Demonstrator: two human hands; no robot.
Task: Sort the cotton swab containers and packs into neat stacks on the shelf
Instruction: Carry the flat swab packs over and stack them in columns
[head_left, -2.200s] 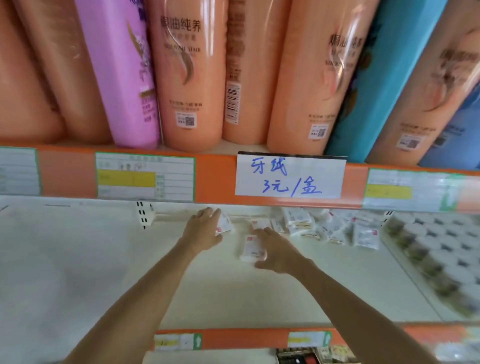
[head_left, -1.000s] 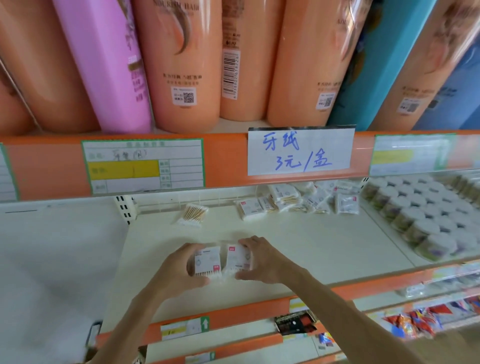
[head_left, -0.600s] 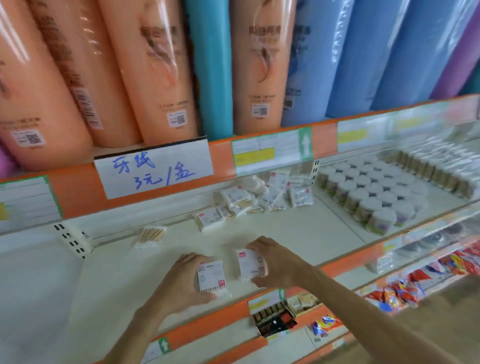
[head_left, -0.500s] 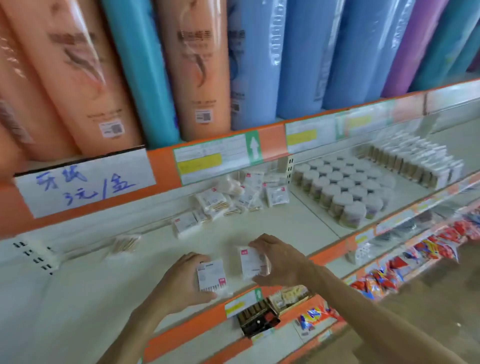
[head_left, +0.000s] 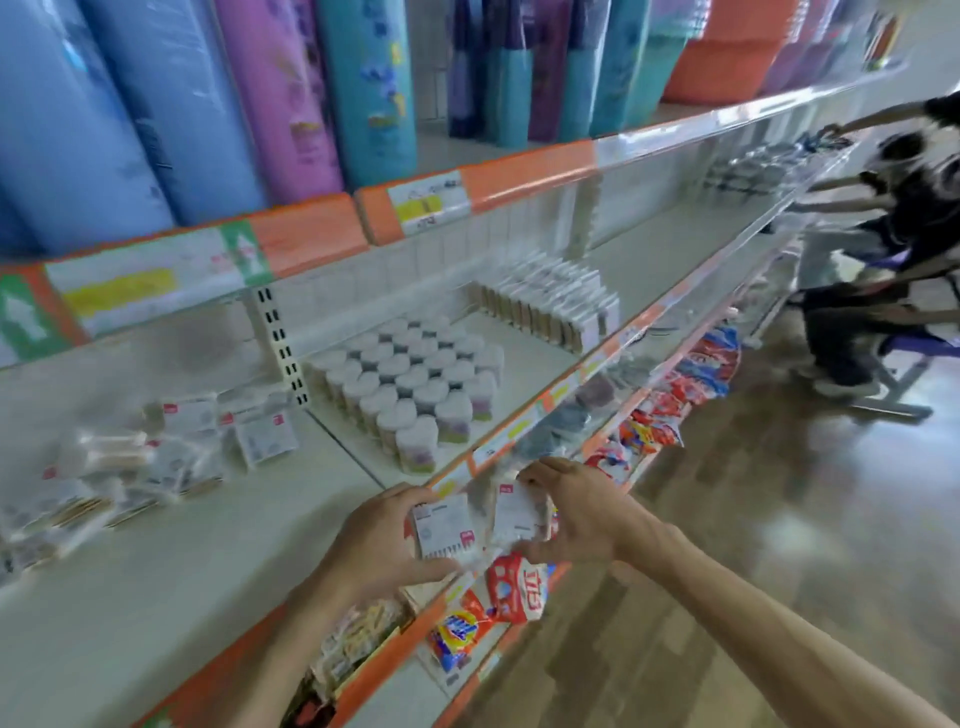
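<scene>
left hand (head_left: 382, 540) grips one swab pack (head_left: 444, 527) — right hand (head_left: 582, 514) grips another pack (head_left: 517, 514).

Bright, motion-blurred, edges warped

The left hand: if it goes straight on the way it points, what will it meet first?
Probably the white cotton swab pack held by the right hand; the left hand holds its own beside it. Depth is unclear.

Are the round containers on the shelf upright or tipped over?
Upright. The round containers stand on their bases in tidy rows on the shelf, white lids facing up; none lies on its side.
</scene>
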